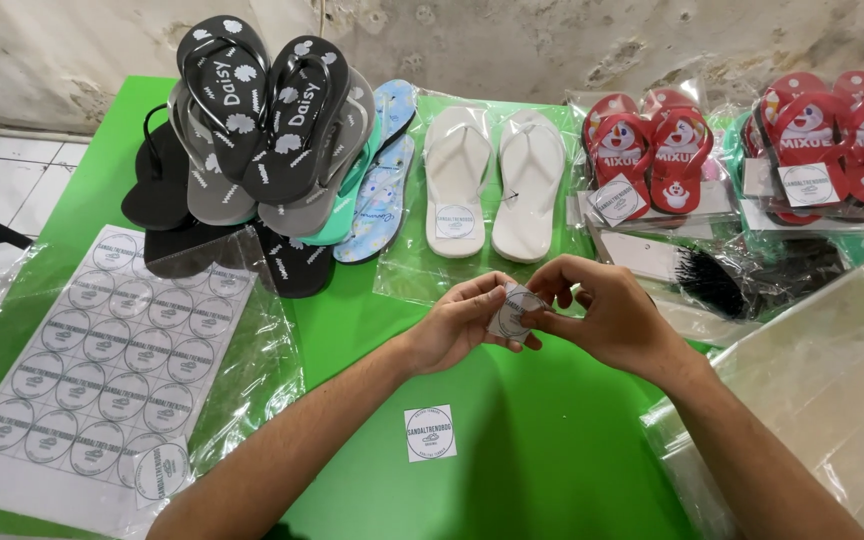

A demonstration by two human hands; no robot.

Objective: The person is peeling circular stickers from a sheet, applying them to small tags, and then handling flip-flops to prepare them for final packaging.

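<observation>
We recorded a green desk (pixel 552 450) against a stained wall (pixel 552 40), carrying all the items. At the right edge lay a stack of clear plastic bags (pixel 822 370). At the left lay a sheet of round stickers (pixel 102 350) inside a clear sleeve. Behind it we noted a pile of flip-flops (pixel 262 130), black pairs on top of grey, teal and pale blue ones. Centre back, a white pair (pixel 492 180) lay on a clear bag, with a square label on the left sandal. To the right we saw two packs of red flip-flops (pixel 652 160) (pixel 832 150) in plastic, each with a label. A black bundle of tag fasteners (pixel 752 275) lay just in front of them.

Our left hand (pixel 457 325) and right hand (pixel 602 310) met above the desk's centre, both pinching one small sticker (pixel 514 310) between thumb and fingertips; it was held off the desk, tilted. A loose square label (pixel 430 433) lay flat on the desk, near the left forearm.
</observation>
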